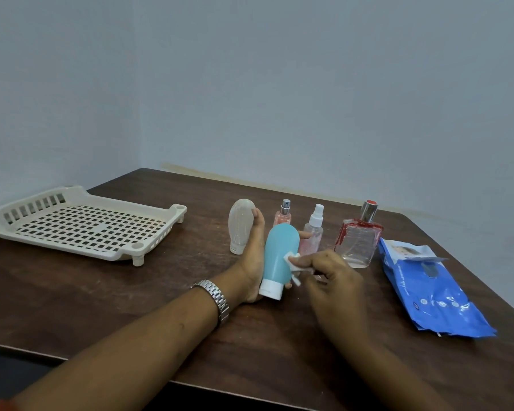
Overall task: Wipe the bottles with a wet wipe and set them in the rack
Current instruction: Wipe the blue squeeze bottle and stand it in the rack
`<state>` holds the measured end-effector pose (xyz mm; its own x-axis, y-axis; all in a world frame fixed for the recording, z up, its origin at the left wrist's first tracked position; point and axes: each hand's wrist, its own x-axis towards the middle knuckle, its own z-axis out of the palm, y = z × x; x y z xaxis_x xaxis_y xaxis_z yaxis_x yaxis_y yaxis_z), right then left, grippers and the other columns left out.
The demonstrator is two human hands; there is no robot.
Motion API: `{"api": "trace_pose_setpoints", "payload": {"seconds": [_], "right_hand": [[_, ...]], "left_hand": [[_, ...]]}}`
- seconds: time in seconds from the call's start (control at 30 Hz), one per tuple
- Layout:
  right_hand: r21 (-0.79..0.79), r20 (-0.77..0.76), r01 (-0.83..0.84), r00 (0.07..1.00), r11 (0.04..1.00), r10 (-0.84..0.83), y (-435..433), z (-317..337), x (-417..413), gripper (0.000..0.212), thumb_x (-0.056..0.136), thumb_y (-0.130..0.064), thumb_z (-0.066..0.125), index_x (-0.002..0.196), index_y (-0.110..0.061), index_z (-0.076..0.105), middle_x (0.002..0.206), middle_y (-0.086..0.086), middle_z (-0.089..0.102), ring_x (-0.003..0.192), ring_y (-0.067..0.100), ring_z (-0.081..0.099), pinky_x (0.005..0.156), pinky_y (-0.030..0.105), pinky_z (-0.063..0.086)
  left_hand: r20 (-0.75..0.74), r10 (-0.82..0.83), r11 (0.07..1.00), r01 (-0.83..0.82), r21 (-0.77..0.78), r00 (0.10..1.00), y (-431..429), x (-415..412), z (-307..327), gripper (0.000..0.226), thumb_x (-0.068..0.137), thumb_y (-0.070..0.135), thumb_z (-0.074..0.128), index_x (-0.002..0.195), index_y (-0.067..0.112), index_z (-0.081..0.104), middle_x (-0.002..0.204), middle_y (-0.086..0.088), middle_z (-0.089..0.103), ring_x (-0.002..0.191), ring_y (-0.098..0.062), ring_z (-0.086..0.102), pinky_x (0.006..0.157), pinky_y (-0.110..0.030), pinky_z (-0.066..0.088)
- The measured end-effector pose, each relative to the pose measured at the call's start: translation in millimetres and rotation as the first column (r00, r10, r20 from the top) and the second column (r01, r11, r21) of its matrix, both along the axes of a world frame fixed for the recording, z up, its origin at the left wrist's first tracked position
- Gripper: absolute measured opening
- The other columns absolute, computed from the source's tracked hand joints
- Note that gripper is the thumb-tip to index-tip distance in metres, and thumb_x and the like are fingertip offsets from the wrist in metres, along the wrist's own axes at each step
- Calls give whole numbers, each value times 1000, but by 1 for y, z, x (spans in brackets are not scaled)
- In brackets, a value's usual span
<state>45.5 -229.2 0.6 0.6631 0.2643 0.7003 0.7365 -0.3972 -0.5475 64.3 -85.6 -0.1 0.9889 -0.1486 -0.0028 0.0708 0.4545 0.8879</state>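
At the middle of the dark brown wooden tabletop [125, 298], held tilted in the left hand [251, 262]: the teal soft-plastic squeeze bottle with a white cap [279, 253], cap end low and nearest, thumb up one side, fingertips curled round the far side. Cap on the wood or just clear of it: cannot tell. Pinched in the right hand [333, 280] and pressed to the bottle's right flank: a small crumpled white wet wipe [292, 261].

Probably mid-wipe, with several ways to go wrong. Wet, smooth plastic, so liable to slide out of a loose hold. Squeezing harder no cure: soft body, risk of forcing the cap or pushing contents out. Left thumb right up against the beige egg-shaped squeeze bottle [240, 225] standing on its cap: top-heavy by the look of it, easily toppled by a twist of the wrist. Just behind, close together and upright: a slim pink spray bottle with a silver nozzle [282, 216], a clear spray bottle with a white pump [312, 232] and a square glass perfume bottle with red trim and a silver collar [358, 240]. Glass, so the costliest to knock. Also a long carry to the cream perforated plastic rack [83, 226], well apart at the far left.

Wood dark, matt, lightly speckled. Blue wet-wipe pack [428, 292] lying flap-open at the right. Bare pale blue-grey walls meeting in a corner behind; flat, dim light.
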Motion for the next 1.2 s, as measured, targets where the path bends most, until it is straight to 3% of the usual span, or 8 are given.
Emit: {"api": "trace_pose_setpoints", "payload": {"seconds": [0.23,0.4,0.57,0.67,0.73,0.87,1.0,1.2], "right_hand": [[-125,81,-55,995,991,66,-8,-9,-14,26,72,0,74,85,-23,74,74,-20,52,77,-8,54,65,1,38],[-182,124,-89,986,979,113,-9,-10,-18,24,72,-5,63,83,-24,73,74,-24,47,78,-9,54,67,0,38],[-238,53,-168,981,956,186,-17,-8,-15,32,70,3,65,83,-25,75,73,-20,53,77,-5,56,67,3,39],[-108,-199,-329,932,938,304,-26,6,-12,26,70,0,72,79,-24,76,78,-10,64,76,3,62,66,9,43],[147,-306,-375,863,915,403,-30,18,-12,18,74,4,69,80,-13,73,76,-4,69,72,0,63,65,11,47],[440,-324,-171,885,881,334,-34,29,3,20,83,11,56,88,-7,64,73,-13,69,67,-2,62,58,11,49],[333,-226,-167,941,928,251,-28,30,7,22,86,6,57,91,-14,64,85,-14,69,77,-3,62,66,12,49],[2,7,-129,992,992,129,-14,34,0,32,90,-8,55,93,-40,57,90,-21,63,87,-4,58,72,7,42]], "left_hand": [[-22,27,998,-26,53,999,-2,0,0,111,60,89,17,119,5,58,65,-6,62,55,-16,60,53,-22,49],[-28,118,992,-116,58,993,-4,1,0,91,77,82,12,105,12,63,62,-5,64,52,-15,61,50,-20,49],[-21,173,980,-170,100,985,-6,1,1,87,80,79,7,122,23,58,72,-2,72,60,-15,68,54,-23,52],[37,191,975,-194,107,981,-8,-1,1,89,72,81,11,111,19,62,72,-5,68,61,-17,64,56,-25,51],[101,173,971,-187,150,980,-12,-4,0,87,69,83,15,104,19,61,71,-3,68,61,-15,63,57,-25,50],[244,114,962,-169,217,963,-18,-7,-8,114,34,100,45,112,16,51,68,-8,60,48,-18,60,42,-23,49],[363,80,959,-172,227,928,-21,-6,-13,110,49,97,42,120,14,40,70,-9,58,48,-22,57,45,-27,49],[409,64,963,-164,214,910,-30,-10,-12,91,58,94,40,111,21,54,67,-8,62,49,-19,58,47,-27,48]]}}
